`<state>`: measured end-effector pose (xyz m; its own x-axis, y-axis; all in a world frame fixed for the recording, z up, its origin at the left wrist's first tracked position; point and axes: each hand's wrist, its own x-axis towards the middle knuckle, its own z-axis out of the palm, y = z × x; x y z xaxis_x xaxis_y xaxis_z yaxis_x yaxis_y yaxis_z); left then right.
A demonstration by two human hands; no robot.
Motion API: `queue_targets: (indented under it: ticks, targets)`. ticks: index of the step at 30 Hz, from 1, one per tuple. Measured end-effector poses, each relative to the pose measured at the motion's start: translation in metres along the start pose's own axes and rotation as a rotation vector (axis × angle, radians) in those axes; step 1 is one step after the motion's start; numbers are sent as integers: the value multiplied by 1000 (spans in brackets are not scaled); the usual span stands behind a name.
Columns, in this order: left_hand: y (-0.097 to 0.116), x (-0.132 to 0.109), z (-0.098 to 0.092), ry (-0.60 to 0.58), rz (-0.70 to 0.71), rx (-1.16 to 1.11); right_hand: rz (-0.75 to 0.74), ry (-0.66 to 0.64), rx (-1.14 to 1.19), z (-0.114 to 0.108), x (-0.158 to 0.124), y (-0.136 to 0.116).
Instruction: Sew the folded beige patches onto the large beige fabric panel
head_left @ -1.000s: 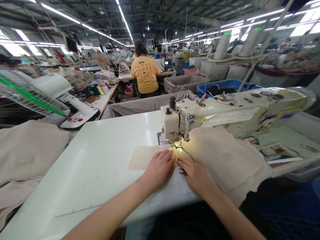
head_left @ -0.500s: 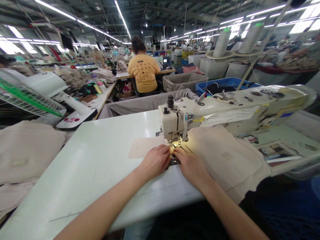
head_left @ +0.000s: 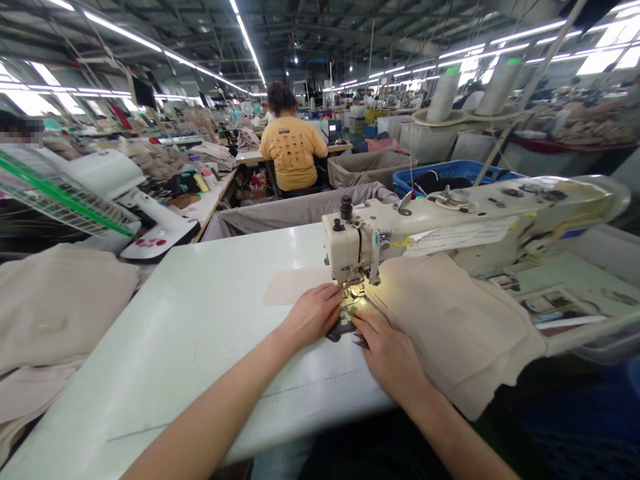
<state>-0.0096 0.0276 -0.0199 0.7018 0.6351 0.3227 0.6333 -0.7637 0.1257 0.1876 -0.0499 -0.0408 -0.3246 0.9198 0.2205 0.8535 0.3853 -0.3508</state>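
Note:
The sewing machine head (head_left: 345, 243) stands over a lit needle area with a metal plate (head_left: 345, 323) below it. My left hand (head_left: 315, 312) is just left of the presser foot, its fingers bent together at the near edge of a small beige fabric piece (head_left: 295, 283). My right hand (head_left: 390, 347) is right of the plate, with fingers closed and fingertips by its edge. A small dark shape shows under those fingers; I cannot make out what it is. A larger beige fabric panel (head_left: 450, 313) lies right of the needle, beside my right hand and forearm, draping over the table edge.
Folded beige fabric (head_left: 60, 307) is piled at the left. A white fan (head_left: 150, 213) stands behind it. Thread cones (head_left: 443, 97) sit on a stand behind the machine, near a blue basket (head_left: 450, 175). A person in a yellow shirt (head_left: 293, 153) sits ahead.
My right hand has drawn back toward me from the presser foot, uncovering more of the plate. My left hand stays by the needle. The view has shifted slightly.

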Motion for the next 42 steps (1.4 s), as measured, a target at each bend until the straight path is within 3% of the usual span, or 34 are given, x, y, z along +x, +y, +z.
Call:
queue_targets:
  ticks: [16,22,28,36,42]
  targets:
    - [-3,-3,0,-25,-44,29,-7,27,1,0,1,-2]
    - [32,-9,-17,-144,-143,91,9,43,100,-6,1,-1]
    - [64,-24,-15,-189,-92,50,-13,23,149,-16,-11,1]
    - [61,-30,-10,-138,-59,78,-127,6,93,-10,-25,8]
    - [53,-24,-10,-149,-79,94,-91,-89,73,-16,-13,7]
